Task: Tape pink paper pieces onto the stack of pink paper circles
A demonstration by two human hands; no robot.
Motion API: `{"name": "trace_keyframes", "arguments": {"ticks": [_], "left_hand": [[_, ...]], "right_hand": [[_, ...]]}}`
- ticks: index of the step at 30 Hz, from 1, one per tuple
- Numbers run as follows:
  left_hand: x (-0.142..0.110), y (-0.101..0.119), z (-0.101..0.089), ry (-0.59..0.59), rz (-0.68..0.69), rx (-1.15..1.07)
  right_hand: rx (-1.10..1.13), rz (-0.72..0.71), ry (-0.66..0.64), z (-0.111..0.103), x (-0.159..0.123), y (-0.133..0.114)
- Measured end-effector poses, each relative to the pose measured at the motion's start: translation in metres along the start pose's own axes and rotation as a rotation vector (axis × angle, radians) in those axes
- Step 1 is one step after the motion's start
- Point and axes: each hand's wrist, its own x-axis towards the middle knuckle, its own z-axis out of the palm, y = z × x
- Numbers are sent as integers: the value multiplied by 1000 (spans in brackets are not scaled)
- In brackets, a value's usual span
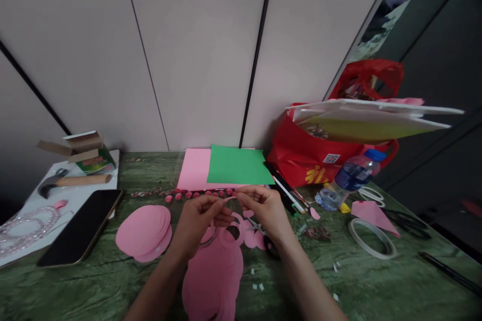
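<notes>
My left hand (pixel 199 218) and my right hand (pixel 263 208) meet above the green table, fingers pinched together. Between them stretches a thin pale strip (pixel 230 197), possibly tape or a paper sliver; each hand pinches one end. Beneath the hands lies a large pink paper cut-out (pixel 214 276) with a ring-shaped loop. A stack of pink paper circles (pixel 145 230) rests left of my left hand. Dark-handled scissors (pixel 263 235) lie under my right wrist.
Pink sheet (pixel 194 168) and green sheet (pixel 238 165) lie at the back. A phone (pixel 81 233), hammer (pixel 71 180) and small box (pixel 90 153) sit left. A red bag (pixel 312 158), water bottle (pixel 350 175), pens (pixel 288 193), tape ring (pixel 371 238) and another pair of scissors (pixel 408 223) are right.
</notes>
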Motion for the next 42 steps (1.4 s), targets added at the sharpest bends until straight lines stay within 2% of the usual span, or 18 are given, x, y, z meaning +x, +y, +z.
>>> {"name": "trace_keyframes", "arguments": {"ticks": [4, 8, 15, 18, 23, 27, 30, 33, 36, 39, 42], "left_hand": [[0, -1, 1, 17, 72, 100], [0, 0, 2, 45, 76, 140], [-2, 5, 3, 21, 70, 128], [-7, 8, 8, 9, 96, 130], [-16, 15, 17, -19, 64, 142], [-19, 24, 14, 29, 89, 163], [-24, 31, 11, -20, 98, 133], [-31, 35, 10, -135, 83, 65], [-35, 35, 12, -176, 74, 35], [-34, 34, 11, -166, 56, 37], [-31, 34, 10, -138, 45, 76]], "right_hand": [[20, 36, -31, 5, -3, -2], [6, 11, -75, 8, -4, -2], [-346, -249, -111, -3, -5, -4], [-431, -309, -142, -12, -8, -13], [-590, -458, -192, -24, -15, -32], [-633, -530, -134, -37, -17, -41], [-559, -488, -82, -48, -18, -47], [-450, -434, -136, -50, -20, -51], [-316, -366, -164, -40, -23, -52], [-237, -211, -186, -22, -25, -51], [-152, -153, -210, -6, -25, -48]]}}
